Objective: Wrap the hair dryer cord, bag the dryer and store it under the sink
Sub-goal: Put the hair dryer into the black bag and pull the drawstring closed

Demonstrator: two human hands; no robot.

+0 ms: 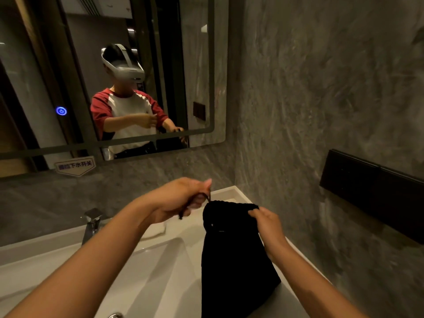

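Standing upright with its long axis vertical, the black bag (231,260) is over the right rim of the sink (160,267), mouth uppermost; the dryer we cannot see. Our left hand (183,198) pinches the drawstring (207,198) just left of the mouth, and our right hand (267,222) pinches the mouth's right corner. Closing, we judge, means pulling leftward.

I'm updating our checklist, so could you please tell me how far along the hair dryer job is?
Bagging looks done: no dryer or cord shows, and the black bag hangs bulky over the sink, though its contents are hidden. In hand: the left hand pulls the drawstring while the right hand pinches the bag's gathered top. Left: storing it under the sink.
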